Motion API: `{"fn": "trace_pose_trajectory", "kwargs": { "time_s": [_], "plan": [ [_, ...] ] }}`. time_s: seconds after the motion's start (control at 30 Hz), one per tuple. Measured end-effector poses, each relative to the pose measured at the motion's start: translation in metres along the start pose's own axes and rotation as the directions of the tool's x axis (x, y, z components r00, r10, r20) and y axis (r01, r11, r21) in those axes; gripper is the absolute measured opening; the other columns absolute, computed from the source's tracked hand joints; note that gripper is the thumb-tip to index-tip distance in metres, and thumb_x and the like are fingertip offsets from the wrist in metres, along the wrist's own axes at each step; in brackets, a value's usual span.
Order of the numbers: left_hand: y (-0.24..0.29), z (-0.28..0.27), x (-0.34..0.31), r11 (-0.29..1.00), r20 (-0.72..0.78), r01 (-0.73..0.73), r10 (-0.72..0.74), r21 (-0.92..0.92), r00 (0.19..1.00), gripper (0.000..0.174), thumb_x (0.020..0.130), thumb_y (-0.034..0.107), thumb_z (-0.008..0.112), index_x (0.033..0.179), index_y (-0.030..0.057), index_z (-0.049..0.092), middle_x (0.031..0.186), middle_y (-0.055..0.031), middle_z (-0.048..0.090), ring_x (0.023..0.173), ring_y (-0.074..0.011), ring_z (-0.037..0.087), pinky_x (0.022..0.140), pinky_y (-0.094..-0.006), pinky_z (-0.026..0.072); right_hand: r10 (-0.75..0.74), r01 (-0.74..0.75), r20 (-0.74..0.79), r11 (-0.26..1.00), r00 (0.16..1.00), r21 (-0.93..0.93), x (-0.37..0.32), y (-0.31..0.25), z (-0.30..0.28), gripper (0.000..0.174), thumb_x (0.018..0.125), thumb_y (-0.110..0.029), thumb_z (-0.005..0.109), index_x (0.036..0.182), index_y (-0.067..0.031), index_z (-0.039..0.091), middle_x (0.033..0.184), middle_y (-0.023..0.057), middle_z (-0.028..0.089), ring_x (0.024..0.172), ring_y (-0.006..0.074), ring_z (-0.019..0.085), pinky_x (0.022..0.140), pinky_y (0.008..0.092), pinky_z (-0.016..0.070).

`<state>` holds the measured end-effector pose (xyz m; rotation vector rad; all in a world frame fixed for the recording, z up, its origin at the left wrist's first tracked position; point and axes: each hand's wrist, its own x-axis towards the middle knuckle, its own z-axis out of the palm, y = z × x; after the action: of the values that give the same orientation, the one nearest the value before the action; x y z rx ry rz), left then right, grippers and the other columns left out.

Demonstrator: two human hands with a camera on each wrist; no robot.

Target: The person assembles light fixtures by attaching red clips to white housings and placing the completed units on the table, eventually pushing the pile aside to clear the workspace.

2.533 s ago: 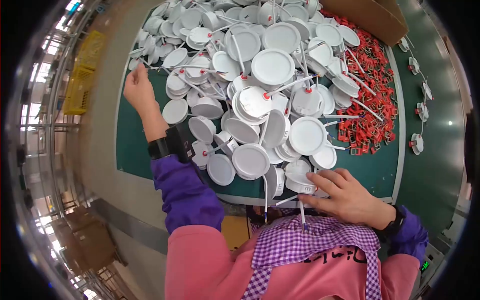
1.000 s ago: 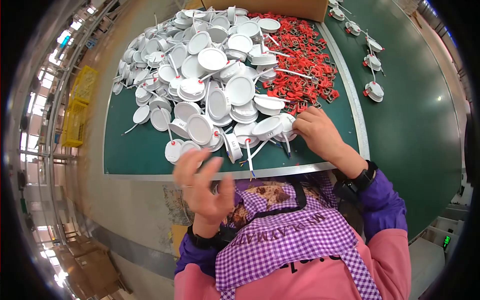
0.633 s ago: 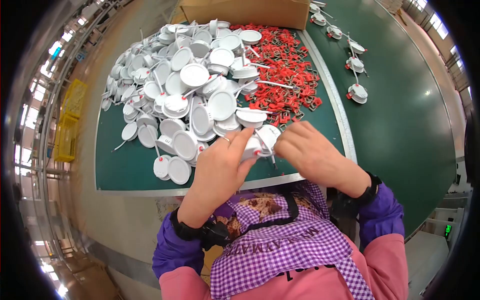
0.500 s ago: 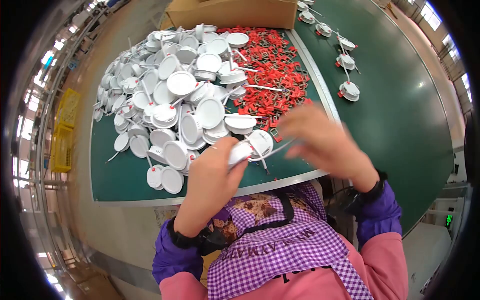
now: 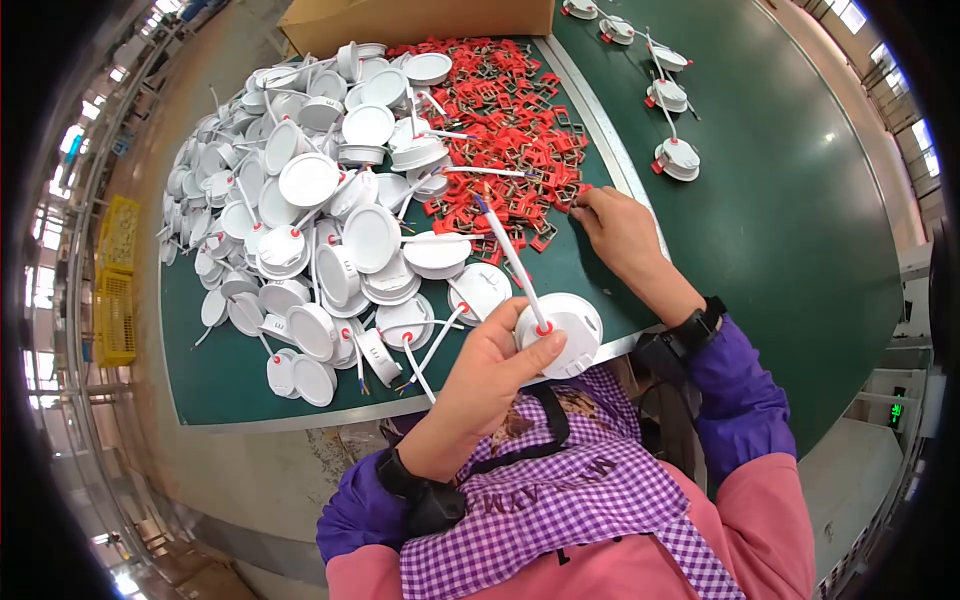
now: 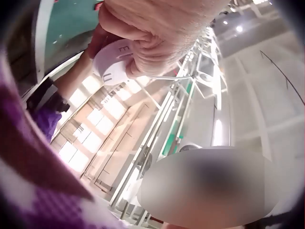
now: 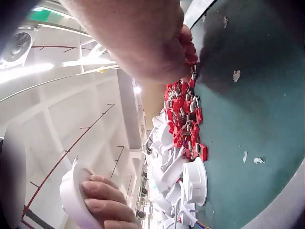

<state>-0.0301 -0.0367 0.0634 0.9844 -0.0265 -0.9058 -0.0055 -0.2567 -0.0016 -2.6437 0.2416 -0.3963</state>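
Observation:
In the head view my left hand point(image 5: 485, 365) holds a round white downlight point(image 5: 572, 335) above the table's front edge, thumb on its back by the red cable grommet. Its white cable point(image 5: 510, 255) points up, with coloured bare wire ends. The left wrist view shows the light's rim point(image 6: 112, 64) with letters, partly behind the fingers. My right hand point(image 5: 622, 235) is at the right edge of a pile of red spring clips point(image 5: 500, 130), fingers bent and fingertips right at the clips. In the right wrist view its fingertips point(image 7: 190, 57) reach down to the clips; I cannot tell whether one is pinched.
A heap of white downlights point(image 5: 310, 180) with loose cables covers the table's left and middle. A cardboard box point(image 5: 420, 22) stands at the back. Past the metal table edge point(image 5: 600, 125), several wired lights point(image 5: 678, 160) lie in a row on a green belt-like surface.
My left hand came from the heap's far left, took a downlight at the front and lifted it, cable upward. My right hand left the front lights and moved to the red clips.

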Motion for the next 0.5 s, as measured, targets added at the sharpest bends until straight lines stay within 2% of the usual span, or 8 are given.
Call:
{"fn": "trace_pose_trajectory", "kwargs": {
  "time_s": [0.07, 0.1, 0.3, 0.37, 0.4, 0.47, 0.5],
  "plan": [
    [-0.008, 0.002, 0.003, 0.988, 0.022, 0.152, -0.152, -0.016, 0.988, 0.032, 0.088, 0.004, 0.060, 0.117, -0.0008, 0.047, 0.101, -0.0068, 0.061, 0.091, -0.0129, 0.061, 0.081, -0.0263, 0.0496, -0.026, 0.025, 0.015, 0.999, 1.000, 0.020, 0.000, 0.001, -0.001, 0.013, 0.081, -0.017, 0.062, 0.085, -0.0041, 0.061, 0.078, 0.0117, 0.059, 0.074, 0.0315, 0.059, 0.066, 0.0410, 0.0469],
    [-0.009, 0.002, 0.005, 0.984, 0.063, 0.178, -0.179, 0.014, 0.982, 0.033, 0.088, 0.007, 0.060, 0.118, 0.0022, 0.048, 0.107, -0.0050, 0.060, 0.098, -0.0128, 0.058, 0.085, -0.0268, 0.0469, -0.024, 0.024, 0.020, 0.999, 1.000, 0.024, 0.000, 0.001, -0.001, 0.013, 0.081, -0.017, 0.062, 0.085, -0.0041, 0.061, 0.078, 0.0117, 0.059, 0.074, 0.0315, 0.059, 0.066, 0.0410, 0.0469],
    [0.011, 0.014, 0.000, 0.953, 0.130, 0.210, -0.242, 0.220, 0.961, 0.034, 0.086, 0.005, 0.062, 0.117, 0.0015, 0.048, 0.106, -0.0053, 0.060, 0.098, -0.0120, 0.058, 0.086, -0.0264, 0.0466, 0.039, -0.058, 0.096, 0.976, 0.995, 0.210, 0.000, 0.005, -0.017, 0.011, 0.081, -0.013, 0.062, 0.087, -0.0041, 0.062, 0.081, 0.0119, 0.061, 0.074, 0.0318, 0.060, 0.066, 0.0405, 0.0472],
    [0.023, 0.020, -0.006, 0.944, 0.107, 0.217, -0.250, 0.247, 0.962, 0.035, 0.086, 0.005, 0.062, 0.117, 0.0012, 0.047, 0.106, -0.0054, 0.060, 0.098, -0.0116, 0.058, 0.086, -0.0263, 0.0465, -0.019, 0.022, -0.021, 0.987, 1.000, 0.159, 0.002, 0.009, -0.020, 0.011, 0.080, -0.009, 0.061, 0.090, -0.0051, 0.062, 0.090, 0.0120, 0.061, 0.077, 0.0323, 0.060, 0.066, 0.0403, 0.0477],
    [0.025, 0.022, -0.007, 0.935, 0.092, 0.223, -0.256, 0.276, 0.962, 0.035, 0.086, 0.004, 0.062, 0.118, 0.0009, 0.047, 0.106, -0.0055, 0.060, 0.098, -0.0112, 0.058, 0.086, -0.0262, 0.0464, -0.014, 0.017, -0.021, 0.987, 1.000, 0.162, 0.003, 0.012, -0.018, 0.011, 0.080, -0.009, 0.061, 0.090, -0.0051, 0.062, 0.090, 0.0120, 0.061, 0.077, 0.0323, 0.060, 0.066, 0.0403, 0.0477],
    [0.018, 0.021, -0.010, 0.937, 0.127, 0.176, -0.223, 0.303, 0.967, 0.033, 0.086, 0.007, 0.063, 0.115, 0.0013, 0.049, 0.101, -0.0038, 0.059, 0.092, -0.0086, 0.056, 0.081, -0.0241, 0.0463, -0.265, 0.265, -0.005, 0.962, 0.964, 0.070, 0.005, 0.018, -0.013, 0.016, 0.079, -0.007, 0.061, 0.095, -0.0062, 0.061, 0.101, 0.0113, 0.059, 0.082, 0.0319, 0.059, 0.066, 0.0404, 0.0481],
    [0.013, 0.019, -0.012, 0.938, 0.162, 0.124, -0.184, 0.325, 0.969, 0.031, 0.086, 0.009, 0.064, 0.113, 0.0016, 0.050, 0.096, -0.0021, 0.059, 0.087, -0.0060, 0.055, 0.076, -0.0220, 0.0461, -0.274, 0.269, 0.078, 0.961, 0.959, 0.065, 0.005, 0.018, -0.014, 0.017, 0.079, -0.006, 0.059, 0.096, -0.0061, 0.060, 0.102, 0.0105, 0.056, 0.084, 0.0312, 0.059, 0.068, 0.0404, 0.0479]
  ]
}}
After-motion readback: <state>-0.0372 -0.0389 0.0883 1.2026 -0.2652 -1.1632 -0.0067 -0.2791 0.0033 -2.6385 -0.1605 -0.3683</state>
